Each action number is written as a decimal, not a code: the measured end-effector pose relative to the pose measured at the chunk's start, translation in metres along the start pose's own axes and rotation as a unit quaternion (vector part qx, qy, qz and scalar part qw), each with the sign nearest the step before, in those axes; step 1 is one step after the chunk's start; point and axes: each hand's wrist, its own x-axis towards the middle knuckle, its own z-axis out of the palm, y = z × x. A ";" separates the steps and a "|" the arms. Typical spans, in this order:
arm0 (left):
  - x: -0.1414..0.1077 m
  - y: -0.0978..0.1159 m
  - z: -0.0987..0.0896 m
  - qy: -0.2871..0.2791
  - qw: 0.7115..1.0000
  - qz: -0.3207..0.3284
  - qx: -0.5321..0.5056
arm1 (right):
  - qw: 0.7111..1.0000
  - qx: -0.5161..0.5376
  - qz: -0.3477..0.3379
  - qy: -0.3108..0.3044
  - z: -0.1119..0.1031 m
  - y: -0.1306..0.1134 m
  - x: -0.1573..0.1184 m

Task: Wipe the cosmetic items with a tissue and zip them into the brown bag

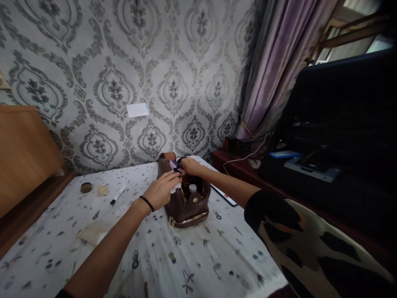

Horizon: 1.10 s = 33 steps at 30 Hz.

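brown bag (187, 212): open on the patterned cloth (217, 256), its inside mostly too dark for me to read; a white cap (192, 188) shows.
my right hand (190, 166): at the bag's far side, fingertips hidden; i can't tell whether they pinch anything.
my left hand (161, 190): over the bag's left edge, fingers stretched forward, grip unclear.
wall (173, 41): grey damask print, purple curtain (282, 62) to the right.
bag's skin: smooth, leather-like, boxy, gold zip (190, 219).

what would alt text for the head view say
A person's left hand and right hand are at the opening of a dark-brown leather-look bag on a white patterned cloth. A slim white tube lies left of it.
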 end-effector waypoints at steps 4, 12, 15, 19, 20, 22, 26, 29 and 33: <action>0.000 0.000 0.000 0.001 1.000 -0.001 -0.004 | 1.000 -0.003 -0.019 -0.005 0.001 0.003 0.003; -0.001 -0.001 0.002 0.006 1.000 -0.003 -0.012 | 1.000 -0.011 -0.023 0.013 0.008 0.006 0.004; -0.001 -0.001 0.003 0.010 1.000 -0.003 -0.021 | 0.999 -0.015 -0.018 0.025 0.013 0.007 0.005; -0.001 0.000 0.003 0.015 1.000 -0.001 -0.013 | 0.999 -0.018 -0.010 0.036 0.015 0.005 0.003; -0.001 0.000 0.003 0.015 1.000 0.000 -0.011 | 0.999 -0.018 -0.009 0.036 0.015 0.004 0.003; -0.001 0.001 0.002 0.014 1.000 0.000 -0.010 | 0.999 -0.019 -0.006 0.035 0.014 0.003 0.002; -0.001 0.001 0.001 0.010 1.000 0.000 -0.008 | 0.999 -0.019 -0.004 0.033 0.012 0.001 0.001; -0.001 0.000 0.002 0.013 1.000 0.001 -0.005 | 0.999 -0.019 -0.003 0.030 0.011 0.000 0.001; -0.001 0.001 0.002 0.011 1.000 0.003 -0.006 | 0.999 -0.024 -0.008 0.027 0.007 -0.003 -0.003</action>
